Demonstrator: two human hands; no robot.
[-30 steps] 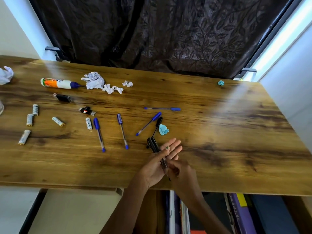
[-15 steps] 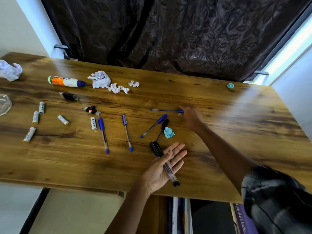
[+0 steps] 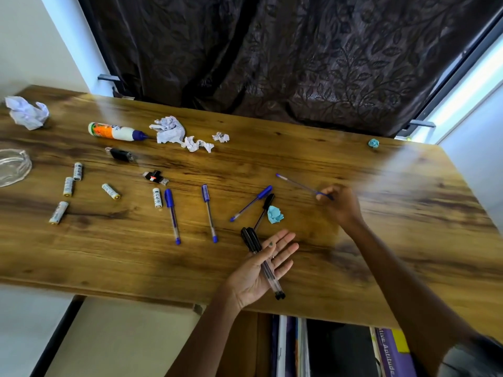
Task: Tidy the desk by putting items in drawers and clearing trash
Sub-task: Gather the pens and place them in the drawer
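A dark leaf-patterned curtain (image 3: pixel 285 55) hung behind the long wooden tabletop (image 3: pixel 272 159), and book spines (image 3: pixel 386 355) showed below its near edge. The left hand (image 3: pixel 258 270) lay palm up over the near part of the tabletop with its fingers (image 3: pixel 283 240) straight and spread, carrying two black-capped pens (image 3: pixel 261 261) that lay across the palm, caps pointing away from the person. The right hand (image 3: pixel 340 205) reached out to the right of centre, its fingers curled round the capped end of a blue pen (image 3: pixel 302 185) whose tip pointed up and left; whether that pen touched the wood could not be told.

Toward the far left lay an orange-and-white glue bottle (image 3: pixel 115 131) on its side, with a large wad of crumpled white paper (image 3: pixel 168 129) just beside its nozzle, a smaller twisted scrap (image 3: pixel 197 145) touching that wad, and a tiny ball (image 3: pixel 221 137) near it. Another crumpled sheet (image 3: pixel 27 112) sat at the far left corner, and a clear glass dish (image 3: pixel 12 167) at the left edge.

Three more blue-capped pens lay loose in the middle: one (image 3: pixel 172 214), a second (image 3: pixel 209 212) near it, and a slanted third (image 3: pixel 251 203). A black-capped pen (image 3: pixel 264 210) lay just beside the third, touching a crumpled light-blue scrap (image 3: pixel 275 214). A second blue scrap (image 3: pixel 373 143) sat well apart at the far right.

Five white batteries (image 3: pixel 68 186) were scattered at the left, one (image 3: pixel 157 197) just beside a blue pen. A black clip-like item (image 3: pixel 119 154) and a small black-and-red gadget (image 3: pixel 155 177) lay between them and the glue.
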